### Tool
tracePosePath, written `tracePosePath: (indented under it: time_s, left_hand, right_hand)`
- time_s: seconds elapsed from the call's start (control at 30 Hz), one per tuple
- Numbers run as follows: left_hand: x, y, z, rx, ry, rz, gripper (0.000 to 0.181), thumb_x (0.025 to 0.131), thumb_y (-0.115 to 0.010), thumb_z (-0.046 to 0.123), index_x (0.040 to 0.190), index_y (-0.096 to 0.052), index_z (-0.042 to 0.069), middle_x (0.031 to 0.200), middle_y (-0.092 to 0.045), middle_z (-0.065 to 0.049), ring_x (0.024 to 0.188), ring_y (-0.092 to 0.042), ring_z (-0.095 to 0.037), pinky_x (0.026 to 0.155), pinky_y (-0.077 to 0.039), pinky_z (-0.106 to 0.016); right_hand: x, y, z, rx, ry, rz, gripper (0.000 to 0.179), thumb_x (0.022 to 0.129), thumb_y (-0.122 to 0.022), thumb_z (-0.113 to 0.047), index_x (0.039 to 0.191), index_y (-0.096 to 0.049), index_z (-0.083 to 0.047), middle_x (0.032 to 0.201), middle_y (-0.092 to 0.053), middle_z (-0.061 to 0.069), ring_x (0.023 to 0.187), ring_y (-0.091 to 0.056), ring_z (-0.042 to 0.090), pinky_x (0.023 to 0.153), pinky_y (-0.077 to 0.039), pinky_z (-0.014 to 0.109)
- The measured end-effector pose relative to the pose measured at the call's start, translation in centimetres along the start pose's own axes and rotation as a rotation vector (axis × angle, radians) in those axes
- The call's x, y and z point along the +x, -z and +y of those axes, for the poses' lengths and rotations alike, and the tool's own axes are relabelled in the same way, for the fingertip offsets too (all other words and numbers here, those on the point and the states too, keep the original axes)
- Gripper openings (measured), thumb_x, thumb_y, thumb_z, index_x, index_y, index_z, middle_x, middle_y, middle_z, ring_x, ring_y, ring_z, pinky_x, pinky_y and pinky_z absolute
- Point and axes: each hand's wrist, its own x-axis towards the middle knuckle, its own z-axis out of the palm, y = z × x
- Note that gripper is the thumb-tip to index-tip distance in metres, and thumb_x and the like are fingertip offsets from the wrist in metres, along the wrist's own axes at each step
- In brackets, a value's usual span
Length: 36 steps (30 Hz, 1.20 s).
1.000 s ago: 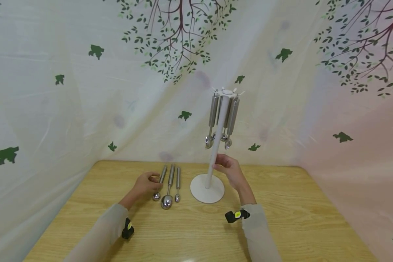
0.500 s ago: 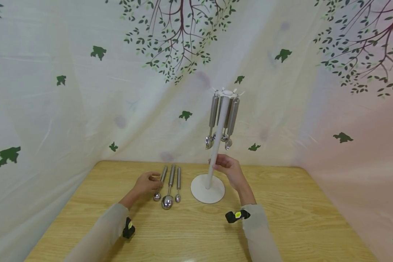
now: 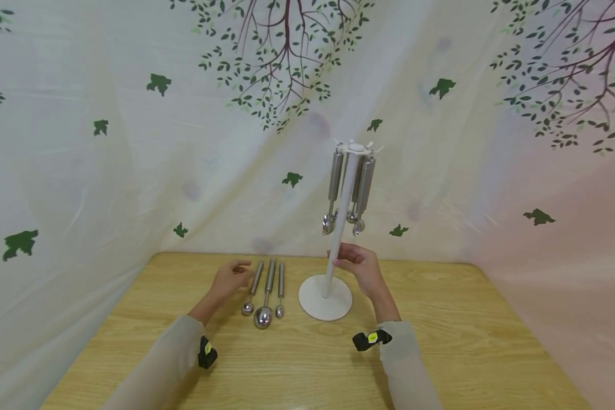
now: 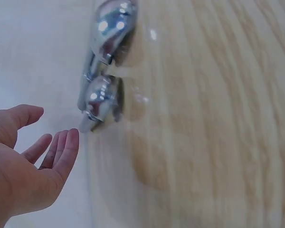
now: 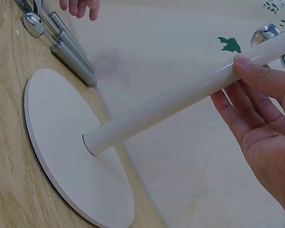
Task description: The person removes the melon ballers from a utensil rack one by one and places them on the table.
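Observation:
My right hand [image 3: 363, 270] pinches the white pole [image 3: 344, 205] of an upright stand, thumb and fingers on either side, low on the pole. Its round white base [image 3: 324, 310] sits on the table. Several steel-handled scoops [image 3: 367, 182] hang from the stand's hooked top [image 3: 356, 148]. To the left, my left hand [image 3: 229, 279] is held with loose, partly spread fingers just beside the leftmost small scoop [image 3: 257, 279], holding nothing. A larger scoop [image 3: 263, 317] and another small scoop [image 3: 281, 282] lie beside that one, handles pointing away. The left wrist view is blurred around the scoops [image 4: 99, 97].
The wooden table [image 3: 297, 364] ends at a back edge close behind the scoop handles and the stand. A pale cloth [image 3: 225, 188] printed with leaves and branches hangs behind and at both sides. Black cameras are strapped to both wrists.
My left hand has drawn slightly up and off the leftmost scoop, its fingers opening. The right hand stays on the pole. The head view has shifted a little.

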Motion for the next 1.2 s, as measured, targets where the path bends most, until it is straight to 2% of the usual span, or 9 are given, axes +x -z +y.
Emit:
tracePosePath:
  time_s: [0.13,0.23,0.37,0.53,0.73,0.83,0.97,1.1,1.2]
  left_hand:
    - [0.3,-0.3,1.6,-0.064,-0.041,0.05,0.041,0.099,-0.064,0.013,0.135,-0.058,-0.007,0.12,-0.064,-0.025,0.103,-0.066,-0.028,0.089,-0.062,-0.035]
    - [0.4,-0.7,3.7,-0.118,-0.1,0.065,0.038,0.099,-0.065,0.013,0.133,-0.061,-0.004,0.119,-0.066,-0.024,0.104,-0.067,-0.029,0.087,-0.063,-0.03]
    - [0.2,-1.6,7.4,-0.193,-0.209,0.029,0.036,0.099,-0.065,0.012,0.133,-0.061,-0.002,0.121,-0.065,-0.025,0.107,-0.068,-0.032,0.086,-0.062,-0.026]
    - [-0.3,-2.8,12.1,-0.267,-0.351,-0.042,0.034,0.1,-0.065,0.011,0.133,-0.062,0.0,0.121,-0.066,-0.024,0.103,-0.069,-0.021,0.087,-0.06,-0.022]
    - [-0.9,-4.3,16.8,-0.368,-0.477,-0.127,0.036,0.1,-0.064,0.008,0.135,-0.06,0.001,0.128,-0.066,-0.023,0.111,-0.068,-0.019,0.097,-0.058,-0.025]
    - [-1.0,-5.0,18.4,-0.41,-0.512,-0.172,0.037,0.101,-0.062,0.006,0.137,-0.058,0.001,0.131,-0.066,-0.022,0.118,-0.067,-0.023,0.102,-0.056,-0.031]
    - [-1.1,-5.8,20.0,-0.42,-0.541,-0.224,0.037,0.102,-0.061,0.007,0.138,-0.058,0.002,0.135,-0.065,-0.019,0.125,-0.064,-0.027,0.108,-0.053,-0.034]
    - [-1.1,-6.6,21.0,-0.416,-0.557,-0.27,0.038,0.102,-0.061,0.009,0.139,-0.058,0.003,0.138,-0.065,-0.016,0.128,-0.063,-0.028,0.109,-0.052,-0.035]
    - [-0.9,-6.9,21.5,-0.401,-0.54,-0.293,0.038,0.102,-0.061,0.011,0.14,-0.058,0.006,0.14,-0.064,-0.013,0.129,-0.062,-0.026,0.108,-0.053,-0.034]
  right_hand:
    - [0.1,-0.3,0.2,-0.007,0.011,0.0,0.04,0.086,-0.075,0.007,0.123,-0.061,0.016,0.102,-0.079,-0.006,0.095,-0.074,0.011,0.087,-0.061,0.027]
    - [0.1,-0.4,0.3,-0.011,0.012,0.002,0.039,0.086,-0.076,0.007,0.122,-0.063,0.015,0.101,-0.079,-0.007,0.095,-0.074,0.011,0.087,-0.062,0.028]
    - [0.1,-0.6,0.3,-0.016,0.021,0.01,0.04,0.085,-0.077,0.006,0.121,-0.063,0.016,0.1,-0.079,-0.008,0.095,-0.074,0.012,0.087,-0.062,0.028]
    - [0.3,-0.8,0.4,-0.019,0.031,0.034,0.039,0.084,-0.077,0.008,0.119,-0.063,0.017,0.099,-0.079,-0.007,0.093,-0.074,0.011,0.086,-0.062,0.028]
    - [0.5,-1.3,0.5,-0.009,0.041,0.07,0.04,0.082,-0.077,0.011,0.118,-0.063,0.019,0.096,-0.079,-0.007,0.09,-0.074,0.01,0.084,-0.063,0.028]
    - [0.6,-1.4,0.6,0.001,0.033,0.082,0.041,0.082,-0.077,0.012,0.119,-0.062,0.02,0.095,-0.079,-0.008,0.09,-0.074,0.01,0.084,-0.063,0.028]
    - [0.7,-1.4,0.6,0.002,0.018,0.09,0.04,0.082,-0.076,0.012,0.119,-0.062,0.02,0.094,-0.078,-0.009,0.09,-0.073,0.01,0.084,-0.063,0.027]
    - [0.8,-1.4,0.7,-0.009,0.014,0.084,0.04,0.083,-0.075,0.012,0.12,-0.062,0.019,0.094,-0.077,-0.009,0.091,-0.073,0.009,0.086,-0.062,0.027]
    - [0.8,-1.4,0.6,-0.006,0.008,0.078,0.039,0.084,-0.074,0.011,0.121,-0.062,0.019,0.095,-0.077,-0.009,0.092,-0.073,0.009,0.087,-0.062,0.027]
